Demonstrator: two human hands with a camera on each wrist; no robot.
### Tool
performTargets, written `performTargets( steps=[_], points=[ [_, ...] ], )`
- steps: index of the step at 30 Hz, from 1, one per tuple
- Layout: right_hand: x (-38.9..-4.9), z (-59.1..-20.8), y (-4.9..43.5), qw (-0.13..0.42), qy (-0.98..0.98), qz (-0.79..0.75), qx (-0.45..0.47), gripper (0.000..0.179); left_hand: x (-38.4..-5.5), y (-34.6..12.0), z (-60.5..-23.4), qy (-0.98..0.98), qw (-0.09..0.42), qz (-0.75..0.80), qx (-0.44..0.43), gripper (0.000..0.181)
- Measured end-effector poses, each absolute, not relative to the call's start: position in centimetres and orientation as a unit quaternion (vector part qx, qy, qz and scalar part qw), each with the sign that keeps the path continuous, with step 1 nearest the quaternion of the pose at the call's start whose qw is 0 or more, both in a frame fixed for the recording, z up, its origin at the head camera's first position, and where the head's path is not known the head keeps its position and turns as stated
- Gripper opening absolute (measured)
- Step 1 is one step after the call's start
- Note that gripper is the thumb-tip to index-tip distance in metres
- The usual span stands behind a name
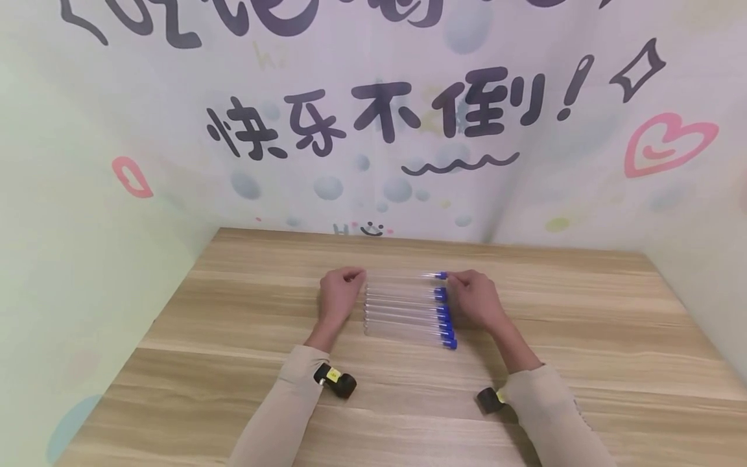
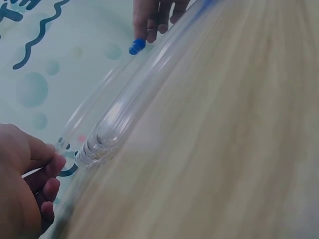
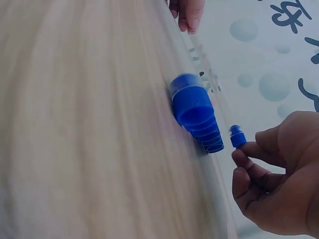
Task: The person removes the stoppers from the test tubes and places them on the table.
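A clear test tube [image 1: 403, 275] with a blue cap lies between both hands, just beyond a row of similar tubes [image 1: 403, 318]. My left hand [image 1: 340, 293] pinches its clear closed end between thumb and forefinger. At the other end, the thumb and fingertips of my right hand [image 1: 475, 298] pinch the blue cap [image 3: 238, 137]. In the left wrist view the held tube [image 2: 92, 107] shows against the wall, apart from the row. Several tubes make up that row, side by side, with their blue caps [image 3: 192, 107] all toward the right.
Under everything is a wood-grain table [image 1: 397, 402]. Its back edge meets a white wall hanging [image 1: 373, 194] printed with dark writing, bubbles and hearts. A small black wrist camera [image 1: 336, 381] is strapped at the left sleeve, another black camera [image 1: 489, 400] at the right.
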State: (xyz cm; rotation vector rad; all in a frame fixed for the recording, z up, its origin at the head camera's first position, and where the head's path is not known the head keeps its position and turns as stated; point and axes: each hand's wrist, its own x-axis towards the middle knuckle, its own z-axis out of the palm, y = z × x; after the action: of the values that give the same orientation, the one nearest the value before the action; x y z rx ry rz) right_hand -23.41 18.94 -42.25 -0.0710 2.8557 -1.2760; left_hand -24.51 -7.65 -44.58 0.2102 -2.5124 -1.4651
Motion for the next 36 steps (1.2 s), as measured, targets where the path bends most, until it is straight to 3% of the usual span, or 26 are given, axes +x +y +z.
performTargets(
  steps=[11,21,36],
  points=[
    [-23.8,-42.2,19.0,0.006,0.903,-0.429,0.000,0.035,-25.2,-7.6,-45.2,-0.817,0.119,-0.557,0.088,0.016],
    [-24.5,-43.3,19.4,0.021,0.878,-0.477,0.035,0.032,-26.4,-8.1,-45.9,-0.782,0.087,-0.610,0.089,0.017],
    [-25.1,-44.7,19.7,-0.017,0.842,-0.540,0.011,0.042,-26.5,-8.2,-45.8,-0.782,0.071,-0.617,0.061,0.017]
  ],
)
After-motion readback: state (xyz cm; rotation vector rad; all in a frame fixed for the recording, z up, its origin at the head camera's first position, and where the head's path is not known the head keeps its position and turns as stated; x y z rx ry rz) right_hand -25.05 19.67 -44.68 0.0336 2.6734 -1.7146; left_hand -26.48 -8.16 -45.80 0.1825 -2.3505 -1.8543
